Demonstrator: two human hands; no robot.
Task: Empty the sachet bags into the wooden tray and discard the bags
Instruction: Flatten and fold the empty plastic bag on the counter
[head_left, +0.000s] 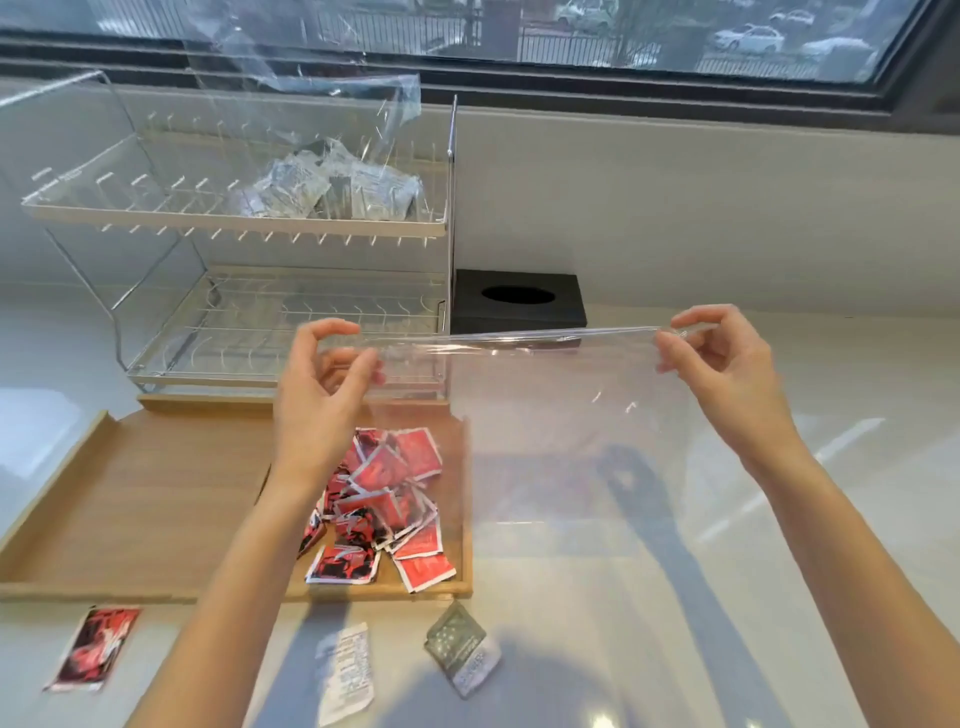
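Well apart and raised, the left hand (327, 374) and right hand (719, 358) each pinch a top corner of the empty clear bag (561, 415), stretching it taut above the wooden tray (156, 493) holding red sachets (387, 499).

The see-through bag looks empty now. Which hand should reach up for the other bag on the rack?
Probably the left hand. It holds the clear bag on the side under the rack, where the second bag of pale sachets sits. The right hand is farther off and can keep its grip on the empty one.
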